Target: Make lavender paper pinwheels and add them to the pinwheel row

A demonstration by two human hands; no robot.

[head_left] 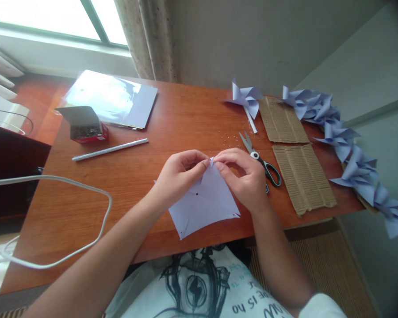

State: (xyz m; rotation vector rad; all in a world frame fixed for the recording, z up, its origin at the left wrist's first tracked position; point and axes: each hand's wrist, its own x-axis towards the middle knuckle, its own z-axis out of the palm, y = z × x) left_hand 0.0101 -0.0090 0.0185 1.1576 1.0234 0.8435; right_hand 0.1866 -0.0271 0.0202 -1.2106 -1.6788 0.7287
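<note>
A square paper sheet (212, 198) hangs just over the front of the table, tilted towards me. It has slits running in from its corners, a dark hole near the middle and small dark marks at the lower corners. My left hand (184, 170) pinches its top corner between thumb and forefinger. Right beside it, my right hand (240, 172) grips the same corner, so the fingertips of both hands nearly meet. Black-handled scissors (268, 170) lie partly open on the table, just behind my right hand, their lower loop partly hidden.
Corrugated cardboard pieces (303, 176) lie at right, with several paper pinwheels (341, 137) lined up beyond. Another pinwheel (247, 99) on a stick lies at the back, near paper scraps. Leftward are a red box (91, 132), a rolled paper stick (111, 149), a paper pack (119, 97) and a white cable (109, 207).
</note>
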